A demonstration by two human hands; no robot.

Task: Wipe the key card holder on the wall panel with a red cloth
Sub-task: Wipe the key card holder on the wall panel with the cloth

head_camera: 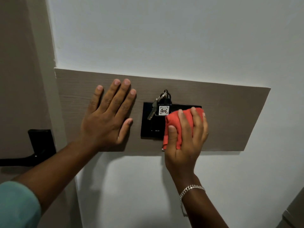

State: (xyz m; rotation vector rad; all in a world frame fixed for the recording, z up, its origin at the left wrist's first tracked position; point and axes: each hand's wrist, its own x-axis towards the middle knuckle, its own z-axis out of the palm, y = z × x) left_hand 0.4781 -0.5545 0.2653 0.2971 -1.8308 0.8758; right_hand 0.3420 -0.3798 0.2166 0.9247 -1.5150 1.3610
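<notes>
The left hand (107, 116) lies flat on the wall panel (230, 116), fingers spread wide, holding nothing. It rests just left of the key card holder (151, 124) and does not touch it; the thumb tip is near the holder's left edge.

The key card holder is a black plate set into the panel, between the 2 hands. Its long axis appears to run left to right. A key (152, 109) and a tag (164, 110) marked 406 hang from the slot near its top.

The right hand (185, 134) is closed around the red cloth (172, 127) and presses it against the holder's right part, covering that part. The uncovered face lies to the left of the cloth.

Judgement: the right hand is the working hand, and the remaining stroke runs leftward along the long axis. The hanging key and tag stand in that path and may swing or snag the cloth.
</notes>
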